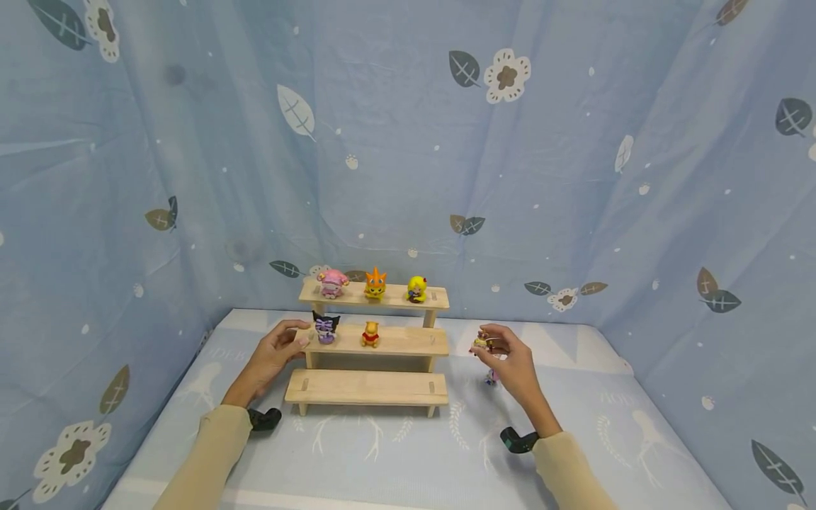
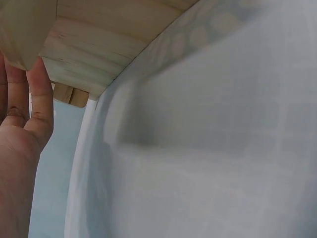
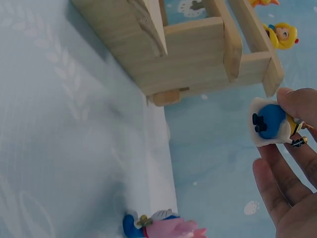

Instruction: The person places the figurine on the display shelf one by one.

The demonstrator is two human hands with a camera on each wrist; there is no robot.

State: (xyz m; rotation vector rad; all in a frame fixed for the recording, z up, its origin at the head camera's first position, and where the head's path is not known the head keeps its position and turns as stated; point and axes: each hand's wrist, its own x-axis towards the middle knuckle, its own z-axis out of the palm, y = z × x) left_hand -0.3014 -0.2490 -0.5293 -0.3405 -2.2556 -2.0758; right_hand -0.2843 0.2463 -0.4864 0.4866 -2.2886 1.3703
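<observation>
A three-tier wooden display stand (image 1: 370, 388) stands on the table. My left hand (image 1: 270, 355) grips the left end of its middle tier, thumb toward the front; in the left wrist view the fingertips are partly hidden by the board. Off the stand's right side, my right hand (image 1: 515, 363) pinches a small figurine (image 3: 271, 121) between thumb and fingers, above the table. This figurine shows blue and yellow parts and a white edge. Below that hand is a pink-and-blue figurine (image 3: 171, 228), partly covered by the hand in the head view.
Along the top tier sit a pink figurine (image 1: 332, 283), an orange one (image 1: 375, 285) and a yellow-haired one (image 1: 417, 290). On the middle tier are a black-and-purple figurine (image 1: 326, 329) and a red-shirted bear (image 1: 370, 334). A blue patterned curtain (image 1: 395, 177) surrounds the table (image 1: 382, 474).
</observation>
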